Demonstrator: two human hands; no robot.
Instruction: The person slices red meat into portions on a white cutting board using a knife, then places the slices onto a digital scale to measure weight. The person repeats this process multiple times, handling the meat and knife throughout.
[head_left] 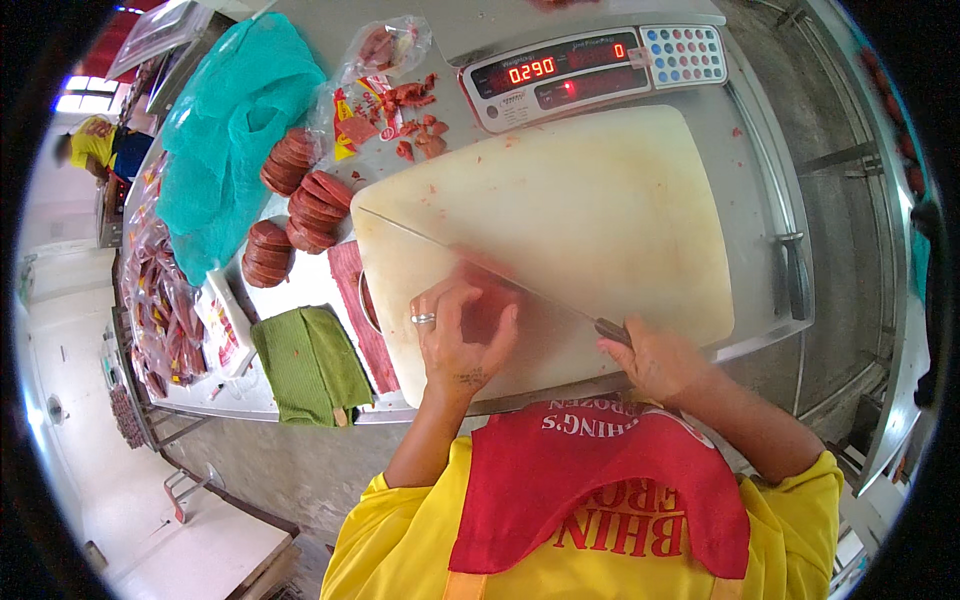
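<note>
Left hand (462, 335) w/ a metal ring on one finger, fingers curled down, pressing a red piece of meat (487, 300) flat on the cutting board (590, 215); meat is blurred, shape hard to tell. Right hand (655, 358) closed round the dark handle of a long thin knife (470, 262), blade running as a narrow steel line diagonally across the board to its upper-left corner, passing just by the meat.

Board is thick, off-white plastic, rounded corners, smeared w/ pinkish stains & small red flecks. It sits on a smooth steel table (760, 190), near edge overhanging toward the person.

Behind the board: digital scale (590, 70), grey casing, red lit digits, keypad of small coloured buttons at right.

Left of board: stacks of round, dark-red sausage slices (300, 195), flat discs w/ glossy edges, leaning in short rows. Above them scraps of red meat on crinkled clear plastic wrap (385, 95). A teal mesh bag (235, 130), soft & rumpled, lies further left. A green ribbed cloth (310, 365), folded, hangs at the table's near edge beside a reddish cloth (365, 320) tucked at the board's left edge.

Person wears yellow sleeves & red apron.
</note>
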